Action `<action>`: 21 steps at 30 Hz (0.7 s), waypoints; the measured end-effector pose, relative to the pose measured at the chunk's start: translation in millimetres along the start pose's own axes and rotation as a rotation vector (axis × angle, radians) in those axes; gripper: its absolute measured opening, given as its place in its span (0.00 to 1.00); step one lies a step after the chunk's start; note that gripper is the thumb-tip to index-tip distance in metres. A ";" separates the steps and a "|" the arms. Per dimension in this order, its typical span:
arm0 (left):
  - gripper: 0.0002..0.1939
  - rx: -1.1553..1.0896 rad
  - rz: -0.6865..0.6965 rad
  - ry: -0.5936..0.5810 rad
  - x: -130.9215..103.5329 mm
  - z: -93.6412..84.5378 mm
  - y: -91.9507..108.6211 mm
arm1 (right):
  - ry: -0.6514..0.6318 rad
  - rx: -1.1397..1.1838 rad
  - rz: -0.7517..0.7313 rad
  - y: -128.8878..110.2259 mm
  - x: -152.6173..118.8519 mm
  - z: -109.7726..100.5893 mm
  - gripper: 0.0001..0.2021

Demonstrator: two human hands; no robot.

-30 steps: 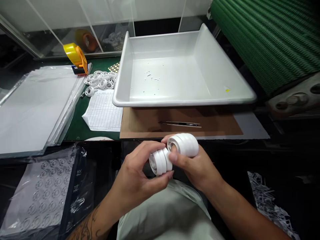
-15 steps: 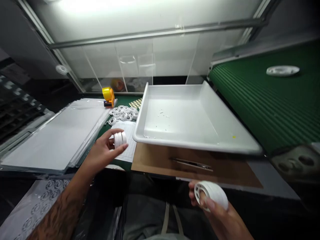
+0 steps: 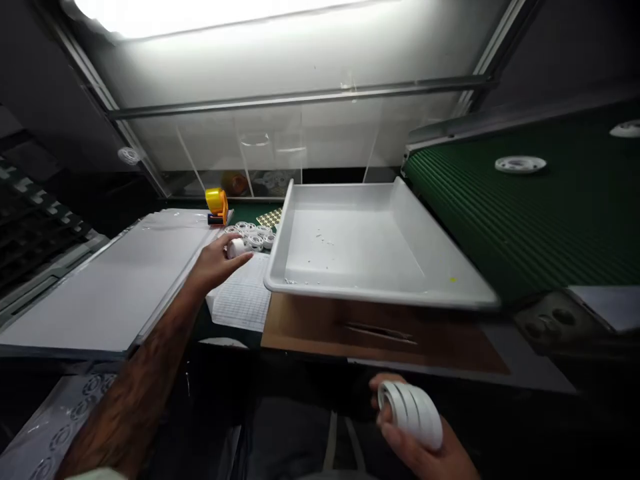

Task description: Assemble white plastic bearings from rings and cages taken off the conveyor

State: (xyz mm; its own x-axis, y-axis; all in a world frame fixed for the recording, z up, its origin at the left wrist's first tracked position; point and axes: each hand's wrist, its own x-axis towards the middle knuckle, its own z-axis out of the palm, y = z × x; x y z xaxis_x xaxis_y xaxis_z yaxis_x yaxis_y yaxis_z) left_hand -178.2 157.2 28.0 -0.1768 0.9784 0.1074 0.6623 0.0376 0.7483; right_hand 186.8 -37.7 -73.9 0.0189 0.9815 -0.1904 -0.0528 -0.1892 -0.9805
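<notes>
My left hand [image 3: 214,265] reaches to the far left, beside the pile of white plastic rings [image 3: 255,241] on the green surface. Between its thumb and fingers sits a short stack of white rings [image 3: 236,249], seen mostly edge-on and partly hidden by the fingers. Low on the right, in front of the bench edge, my right hand [image 3: 425,459] is closed around a longer stack of white rings [image 3: 416,412]. The fingers hook into the open end of that stack, and several rings lie side by side in it.
A white tray [image 3: 345,291] with small white crumbs stands mid-bench over brown cardboard [image 3: 310,327] bearing tweezers [image 3: 383,332]. A lined sheet [image 3: 243,297], white sheets [image 3: 115,280] and a tape dispenser [image 3: 218,205] lie left. On the right, a green conveyor belt [image 3: 500,220] carries a white ring [image 3: 520,165].
My left hand has moved forward to the ring pile with its small stack. My right hand still holds its stack, turned slightly. Another ring has come into view on the conveyor.
</notes>
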 end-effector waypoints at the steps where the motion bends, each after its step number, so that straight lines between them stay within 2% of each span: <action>1: 0.35 -0.045 -0.009 -0.059 -28.1 2.5 5.3 | -0.053 -0.017 -0.064 -4.6 1.4 0.5 0.24; 3: 0.36 -0.169 -0.028 -0.214 -86.8 14.1 17.7 | -0.195 -0.016 -0.227 -16.0 7.0 4.8 0.17; 4: 0.35 -0.347 -0.072 -0.350 -114.1 22.6 24.5 | -0.291 -0.025 -0.294 -21.9 11.1 8.8 0.13; 5: 0.33 -0.484 -0.123 -0.447 -138.0 32.2 31.2 | -0.332 -0.024 -0.371 -27.3 15.7 13.9 0.11; 6: 0.32 -0.580 -0.149 -0.490 -157.8 42.2 37.4 | -0.361 -0.035 -0.463 -31.8 20.4 19.7 0.10; 8: 0.30 -0.729 -0.155 -0.492 -183.0 60.5 46.3 | -0.403 -0.068 -0.625 -36.8 28.7 31.5 0.09; 11: 0.29 -0.819 -0.152 -0.469 -191.9 76.0 50.0 | -0.428 -0.074 -0.689 -35.0 35.8 43.2 0.15; 15: 0.30 -0.826 -0.149 -0.517 -186.9 78.2 50.5 | -0.406 -0.108 -0.681 -26.1 39.3 44.1 0.28; 21: 0.35 -0.815 -0.219 -0.511 -190.7 89.6 59.8 | -0.346 -0.220 -0.739 -20.4 39.5 35.2 0.29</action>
State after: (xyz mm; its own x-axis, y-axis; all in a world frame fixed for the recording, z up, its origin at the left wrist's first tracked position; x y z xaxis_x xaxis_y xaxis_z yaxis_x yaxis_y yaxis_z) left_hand -39.6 -8.9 -6.4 0.2271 0.9440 -0.2393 -0.0857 0.2641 0.9607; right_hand 153.4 6.0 -59.8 -0.3367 0.8016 0.4940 0.0494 0.5390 -0.8409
